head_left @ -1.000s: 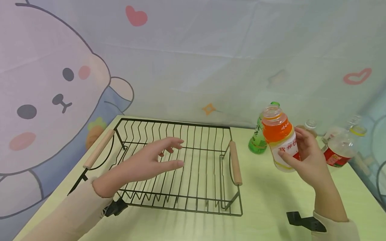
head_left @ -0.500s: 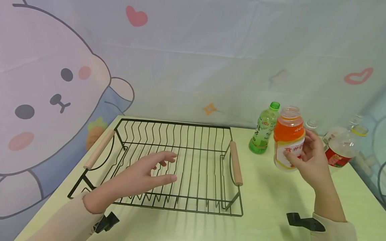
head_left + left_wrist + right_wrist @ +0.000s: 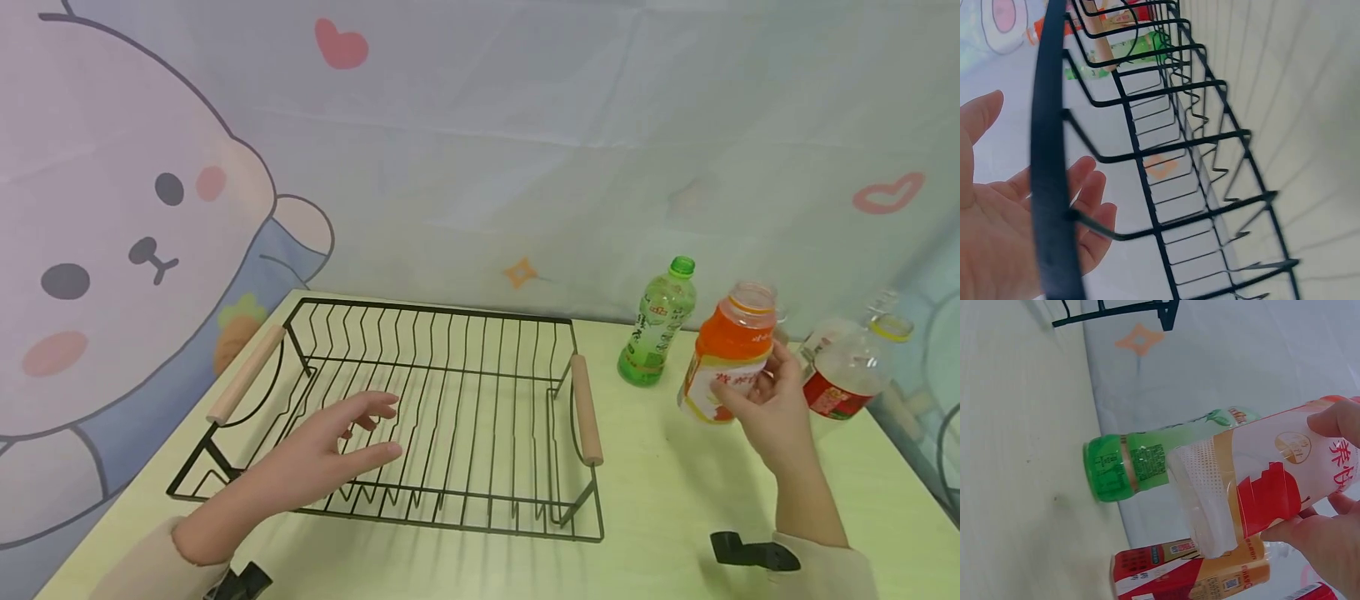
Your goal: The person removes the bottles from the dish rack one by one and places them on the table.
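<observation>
In the head view my right hand point(image 3: 776, 417) grips a clear plastic bottle point(image 3: 731, 358) with an orange and white label and no cap. It leans slightly to the right. The right wrist view shows its base above the table, fingers and thumb on either side of the label. Left of it a green plastic bottle point(image 3: 656, 325) stands upright, uncapped. My left hand point(image 3: 330, 450) hovers over the front left of a black wire dish rack point(image 3: 465, 372) with wooden handles. Its fingers are relaxed and hold nothing; in the left wrist view the rack's wires cross in front of that hand point(image 3: 1010, 231).
Right of my right hand stand a clear bottle with a red label point(image 3: 836, 396) and another clear bottle point(image 3: 821, 337) close behind. A bottle with a red and yellow label point(image 3: 1191, 569) shows in the right wrist view. A printed cloth point(image 3: 465, 167) hangs behind the table point(image 3: 660, 508).
My right hand has carried the orange-labelled bottle to the right and slightly down, away from the green bottle. My left hand has drawn back toward the lower left.
</observation>
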`<move>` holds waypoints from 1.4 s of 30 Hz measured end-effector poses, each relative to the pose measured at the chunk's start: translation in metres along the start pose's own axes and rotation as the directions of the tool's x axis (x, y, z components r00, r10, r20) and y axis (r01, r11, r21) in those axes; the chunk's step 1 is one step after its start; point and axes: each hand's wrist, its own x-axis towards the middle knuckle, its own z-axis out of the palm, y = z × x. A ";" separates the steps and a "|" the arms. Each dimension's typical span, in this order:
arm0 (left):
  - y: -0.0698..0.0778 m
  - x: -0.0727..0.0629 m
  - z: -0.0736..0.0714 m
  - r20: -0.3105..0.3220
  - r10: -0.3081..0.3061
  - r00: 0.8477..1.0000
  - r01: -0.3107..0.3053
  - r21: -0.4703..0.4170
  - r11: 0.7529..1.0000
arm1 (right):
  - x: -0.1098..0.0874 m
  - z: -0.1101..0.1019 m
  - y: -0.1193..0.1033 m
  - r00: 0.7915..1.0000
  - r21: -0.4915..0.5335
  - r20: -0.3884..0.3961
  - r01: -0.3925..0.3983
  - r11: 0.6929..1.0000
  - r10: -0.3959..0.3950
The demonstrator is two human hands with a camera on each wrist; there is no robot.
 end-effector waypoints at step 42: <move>-0.025 -0.019 0.025 0.099 0.181 0.978 -0.198 0.203 0.959 | 0.007 0.013 0.043 0.979 -0.164 -0.077 -0.200 0.966 0.190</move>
